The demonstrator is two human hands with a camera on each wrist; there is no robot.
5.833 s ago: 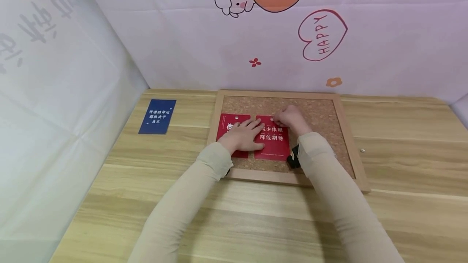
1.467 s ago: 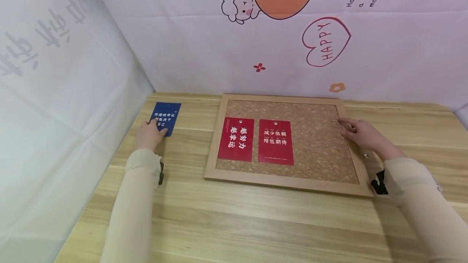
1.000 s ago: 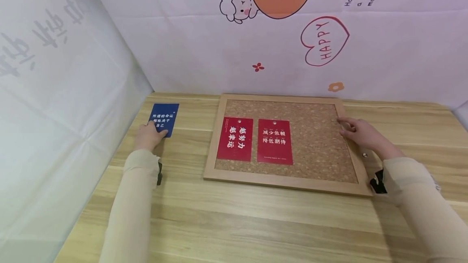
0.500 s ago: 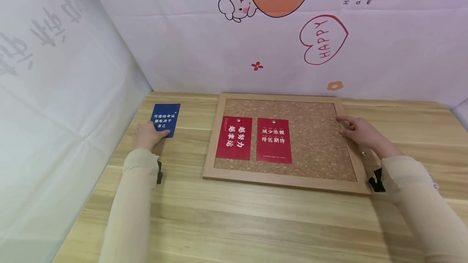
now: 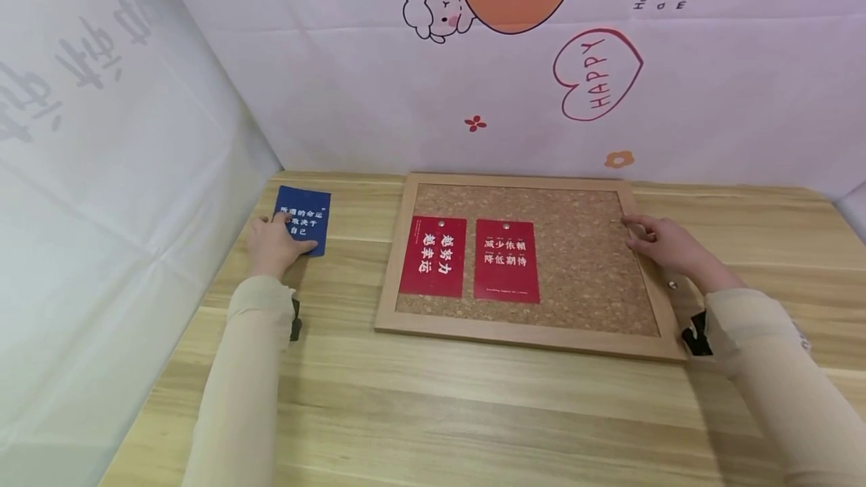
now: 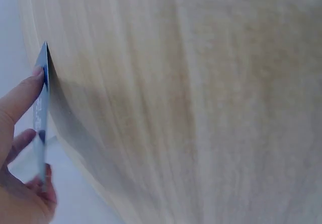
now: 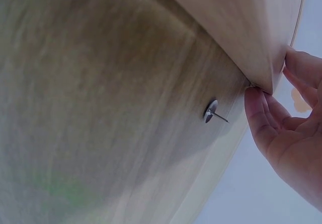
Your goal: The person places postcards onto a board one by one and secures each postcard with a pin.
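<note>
My left hand (image 5: 272, 246) is at the far left, pinching a blue card (image 5: 304, 220) with white lettering. The left wrist view shows the blue card (image 6: 41, 108) edge-on, tipped up from the table, with the thumb on one face and fingers along the other. My right hand (image 5: 670, 246) holds the right wooden frame of a corkboard (image 5: 595, 261). Seen from the right wrist, the fingertips straddle the frame's edge (image 7: 251, 58). Two red cards, the left one (image 5: 433, 258) with sideways lettering and the right one (image 5: 507, 261) upright, are fixed to the cork by tacks at their tops.
A loose thumbtack (image 7: 211, 111) lies point up on the table beside the right frame edge, near my right hand. The wooden table (image 5: 433, 412) extends in front of the corkboard. White printed cloth (image 5: 338, 81) hangs behind and to the left.
Both hands have left the red cards: the left moved to the blue card, the right to the corkboard's frame. In the last half second the blue card has turned slightly and tipped up.
</note>
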